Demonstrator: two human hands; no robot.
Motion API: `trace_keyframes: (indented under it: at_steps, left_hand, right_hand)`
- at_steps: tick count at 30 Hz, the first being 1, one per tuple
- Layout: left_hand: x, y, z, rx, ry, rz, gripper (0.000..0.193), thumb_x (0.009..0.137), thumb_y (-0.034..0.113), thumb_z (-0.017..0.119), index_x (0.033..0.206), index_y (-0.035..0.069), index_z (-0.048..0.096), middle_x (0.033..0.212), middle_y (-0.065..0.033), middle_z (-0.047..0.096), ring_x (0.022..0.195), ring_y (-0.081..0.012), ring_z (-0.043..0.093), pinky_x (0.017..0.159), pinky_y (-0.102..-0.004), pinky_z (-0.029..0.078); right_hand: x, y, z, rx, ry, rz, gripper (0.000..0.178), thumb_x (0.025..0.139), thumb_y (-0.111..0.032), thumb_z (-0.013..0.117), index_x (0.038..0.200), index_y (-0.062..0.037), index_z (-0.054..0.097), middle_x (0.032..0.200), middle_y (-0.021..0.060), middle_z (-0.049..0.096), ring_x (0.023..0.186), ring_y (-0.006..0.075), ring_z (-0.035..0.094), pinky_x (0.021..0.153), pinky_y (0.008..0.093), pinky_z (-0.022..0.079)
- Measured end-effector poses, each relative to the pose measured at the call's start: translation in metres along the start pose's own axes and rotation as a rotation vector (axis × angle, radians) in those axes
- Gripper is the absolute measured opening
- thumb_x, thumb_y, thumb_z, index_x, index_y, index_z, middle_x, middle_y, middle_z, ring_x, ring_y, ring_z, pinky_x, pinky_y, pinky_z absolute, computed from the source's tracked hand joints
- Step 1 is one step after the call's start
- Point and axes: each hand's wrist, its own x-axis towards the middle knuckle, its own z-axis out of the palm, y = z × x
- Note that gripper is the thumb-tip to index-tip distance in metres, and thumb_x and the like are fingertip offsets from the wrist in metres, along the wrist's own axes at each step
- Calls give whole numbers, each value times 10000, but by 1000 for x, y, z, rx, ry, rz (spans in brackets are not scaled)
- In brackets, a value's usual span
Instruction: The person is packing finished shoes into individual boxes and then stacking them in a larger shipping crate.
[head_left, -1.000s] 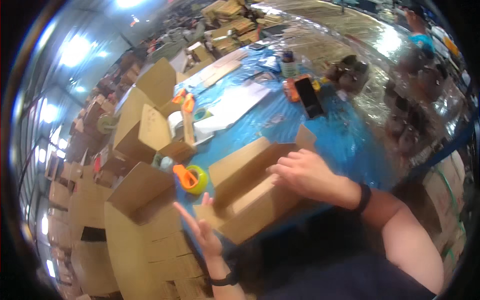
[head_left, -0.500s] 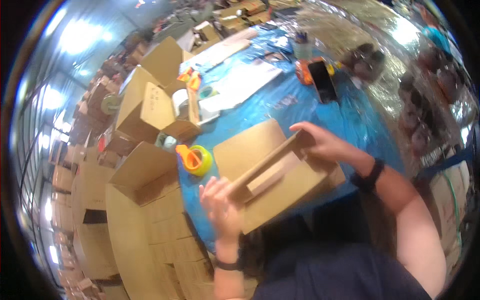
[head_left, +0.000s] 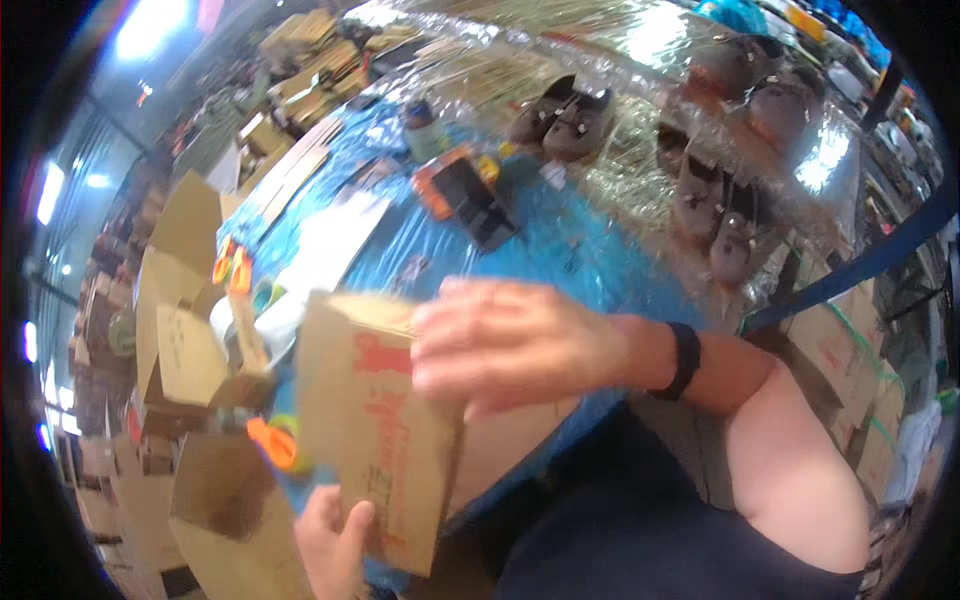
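Note:
A brown cardboard box [head_left: 345, 405] with red print on its side stands tilted in front of me. My left hand [head_left: 332, 545] grips its lower left edge, thumb against the printed side and some fingers hidden. Across the upper right of the box lies my right hand [head_left: 520, 345], slightly blurred, its fingers stretched out against the cardboard. An orange and yellow tape dispenser [head_left: 280, 443] is just left of the box, partly covered by it. Further off on the blue-covered table [head_left: 590, 250] lies a black phone [head_left: 475, 205], close to an orange object.
An open cardboard carton [head_left: 190, 345] stands at the left, with another open carton [head_left: 225, 500] nearer. Brown moulded pieces with pointed ears [head_left: 575, 120] sit on clear plastic at the far side. A blue strap or bar [head_left: 860, 270] crosses the right.
The box has been turned from open side up to show its printed side, and shifted left in view. My right hand has moved over its top. The view has swung right.

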Motion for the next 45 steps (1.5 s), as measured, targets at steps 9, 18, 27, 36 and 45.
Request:
trace_keyframes:
  at_steps: [9,18,27,36,45]
  left_hand:
    - [18,-49,96,587,-71,223,253,908,151,643,1158,166,682,960,-137,717,822,-331,689,748,-413,550]
    - [23,-46,114,492,-5,196,292,919,139,605,1193,211,672,970,-120,719,795,-338,684,695,-429,538]
    - [12,-13,100,481,205,565,296,908,103,603,1192,26,633,1140,-123,690,1065,-319,638,910,-412,506]
    - [-30,34,156,-555,-445,333,429,1035,245,490,1352,-44,500,1232,-195,643,1039,-250,672,977,-383,502]
    - [-29,58,162,-1121,-469,131,592,1051,362,477,1462,-48,362,1361,-168,556,1228,-266,574,1027,-410,464]
  right_hand:
    - [-143,285,-137,-814,-227,1243,981,905,-617,582,1530,40,208,1481,312,410,1306,470,483,1100,461,391]
    - [-172,358,-152,-560,20,1367,612,868,-478,729,1248,-9,622,1081,187,697,1003,249,673,888,351,502]
    - [-24,20,-98,-771,-49,425,250,940,-216,674,1146,-74,683,1019,95,720,903,231,665,810,342,522]
    - [-93,-75,-48,-1054,67,622,242,950,-223,660,1132,-66,686,1044,105,715,933,242,667,825,355,523]
    - [-88,-50,11,-1187,117,757,238,959,-230,647,1118,-58,690,1068,115,709,963,253,668,840,367,524]
